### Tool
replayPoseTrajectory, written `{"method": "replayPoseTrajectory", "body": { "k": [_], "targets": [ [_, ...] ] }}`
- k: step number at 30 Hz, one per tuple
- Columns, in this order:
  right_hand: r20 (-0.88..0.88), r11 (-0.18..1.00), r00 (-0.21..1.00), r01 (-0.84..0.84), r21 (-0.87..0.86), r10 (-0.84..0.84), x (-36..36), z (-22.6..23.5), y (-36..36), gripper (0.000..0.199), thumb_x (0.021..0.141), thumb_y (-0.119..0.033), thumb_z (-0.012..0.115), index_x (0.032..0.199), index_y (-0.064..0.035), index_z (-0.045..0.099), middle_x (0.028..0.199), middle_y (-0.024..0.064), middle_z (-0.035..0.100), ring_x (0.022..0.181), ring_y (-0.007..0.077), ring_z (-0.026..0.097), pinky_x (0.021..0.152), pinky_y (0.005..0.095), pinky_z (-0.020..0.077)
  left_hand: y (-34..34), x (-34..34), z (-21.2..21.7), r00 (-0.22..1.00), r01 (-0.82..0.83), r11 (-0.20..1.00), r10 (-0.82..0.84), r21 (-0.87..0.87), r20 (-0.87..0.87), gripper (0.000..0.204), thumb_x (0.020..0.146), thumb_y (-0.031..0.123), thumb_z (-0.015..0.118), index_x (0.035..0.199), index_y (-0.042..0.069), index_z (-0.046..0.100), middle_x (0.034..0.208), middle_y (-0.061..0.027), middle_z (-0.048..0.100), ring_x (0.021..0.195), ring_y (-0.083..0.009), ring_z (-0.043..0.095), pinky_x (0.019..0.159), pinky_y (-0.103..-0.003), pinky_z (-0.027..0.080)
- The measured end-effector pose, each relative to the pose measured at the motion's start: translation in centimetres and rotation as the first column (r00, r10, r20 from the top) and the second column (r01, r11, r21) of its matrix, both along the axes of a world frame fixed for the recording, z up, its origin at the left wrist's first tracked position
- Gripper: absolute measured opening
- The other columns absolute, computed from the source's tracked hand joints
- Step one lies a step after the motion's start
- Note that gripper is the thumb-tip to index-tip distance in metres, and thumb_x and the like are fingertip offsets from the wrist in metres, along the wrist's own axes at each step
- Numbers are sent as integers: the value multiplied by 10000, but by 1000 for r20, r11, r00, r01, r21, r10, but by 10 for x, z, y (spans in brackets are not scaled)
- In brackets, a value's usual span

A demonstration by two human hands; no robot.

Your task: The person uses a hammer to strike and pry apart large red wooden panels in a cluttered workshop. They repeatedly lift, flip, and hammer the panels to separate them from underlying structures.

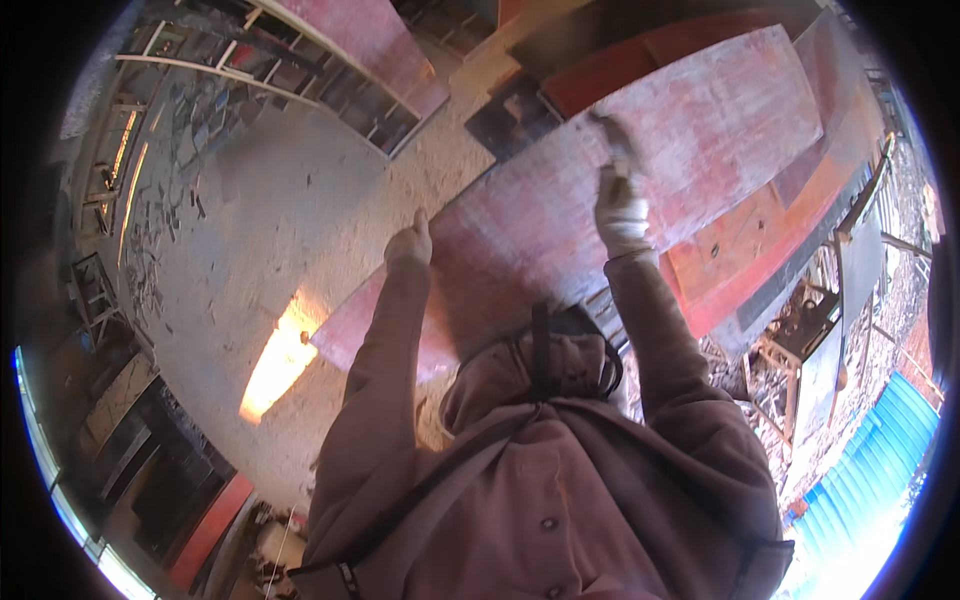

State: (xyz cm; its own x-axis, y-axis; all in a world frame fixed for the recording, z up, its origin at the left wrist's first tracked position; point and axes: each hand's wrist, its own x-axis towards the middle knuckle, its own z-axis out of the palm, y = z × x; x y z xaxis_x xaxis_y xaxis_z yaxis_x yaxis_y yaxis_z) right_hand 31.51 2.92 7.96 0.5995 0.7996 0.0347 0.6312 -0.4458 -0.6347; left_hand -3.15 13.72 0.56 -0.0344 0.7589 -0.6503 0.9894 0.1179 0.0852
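A long reddish-pink board (520, 215), worn and streaked with white, slants across in front of me from lower left to upper right. My left hand (410, 242) is closed on its left edge, thumb up. My right hand (622, 210), pale and apparently gloved, is over the middle of the board. It is closed round a dark grey tool (617, 140) whose end points away from me toward the board's far edge. Blur keeps me from telling the tool's kind, or whether it touches the board.
Orange-red boards (725, 255) lie to the right beneath the pink one. Another pink panel (370, 45) rests on a rack (275, 70) at the far left. Scraps (195, 140) litter the dusty floor, with a sunlit patch (278, 360). Blue corrugated sheet (870, 460) stands at the lower right.
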Motion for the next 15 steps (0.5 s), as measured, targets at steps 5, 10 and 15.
{"method": "replayPoseTrajectory", "body": {
  "k": [5, 10, 15],
  "targets": [
    [14, 920, 999, -45, 389, 43, -22, 55, 34, 275, 983, -251, 614, 1163, -42, 608, 1073, 287, 674, 994, 460, 666, 828, 531, 532, 6, -9, -6, 999, -52, 999, 52, 15, 3, 1022, 999, 692, 40, 1087, -55, 733, 1112, -301, 694, 1125, -423, 659, 1023, -498, 482],
    [-81, 884, 996, -2, -468, -41, -3, 10, 25, 307, 1000, -152, 582, 1278, -22, 599, 1218, 247, 639, 1134, 419, 646, 925, 452, 542, 5, -10, -5, 1000, -13, 1000, 13, 7, -10, 1007, 997, 698, 48, 1094, -28, 740, 1114, -295, 696, 1138, -416, 656, 1024, -497, 483],
    [91, 884, 993, -103, 455, 69, -28, 37, 3, 429, 1006, -183, 593, 1413, -72, 516, 1129, 240, 667, 1032, 404, 676, 876, 452, 542, 10, -11, -3, 1000, -1, 1000, 0, -7, -16, 987, 994, 702, 52, 1108, 10, 746, 1118, -278, 700, 1146, -416, 649, 1025, -496, 483]
  ]
}}
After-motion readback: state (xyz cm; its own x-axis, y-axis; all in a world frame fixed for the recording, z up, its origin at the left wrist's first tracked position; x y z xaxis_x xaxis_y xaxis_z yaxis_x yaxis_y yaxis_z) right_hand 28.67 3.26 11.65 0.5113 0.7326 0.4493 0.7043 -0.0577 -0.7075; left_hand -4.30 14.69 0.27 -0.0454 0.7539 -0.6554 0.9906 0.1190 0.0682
